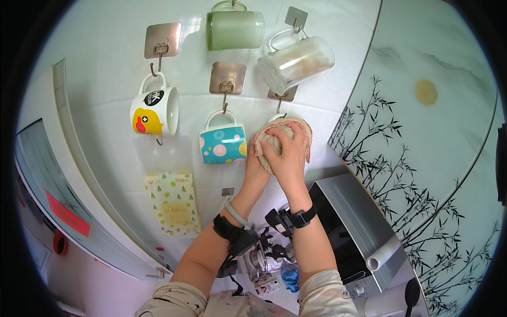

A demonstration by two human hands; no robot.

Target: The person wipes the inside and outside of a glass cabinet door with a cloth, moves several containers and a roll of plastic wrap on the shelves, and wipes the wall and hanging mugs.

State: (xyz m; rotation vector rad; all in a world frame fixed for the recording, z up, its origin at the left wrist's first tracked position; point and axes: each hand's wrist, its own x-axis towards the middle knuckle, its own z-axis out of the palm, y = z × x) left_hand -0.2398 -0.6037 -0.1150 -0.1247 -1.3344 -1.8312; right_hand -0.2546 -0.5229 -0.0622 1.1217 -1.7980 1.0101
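Observation:
A beige cloth [273, 140] with a pink scalloped edge is pressed by my right hand [289, 156], its fingers spread and bent into the fabric. Behind the cloth, the white handle of a mug [276, 117] hangs on a wall hook [281, 106]; the mug's body is almost wholly covered. My left hand [256, 168] cups this mug from the left and below, most of its fingers hidden. Just left of it hangs a teal mug with coloured dots [223, 144].
A duck-printed mug [152, 113], a green glass mug [235, 31] and a clear glass mug [299, 63] hang on other hooks. Below left is a patterned tissue pack [174, 204]. A microwave oven [348, 222] stands lower right, with a white roll [383, 253] on top.

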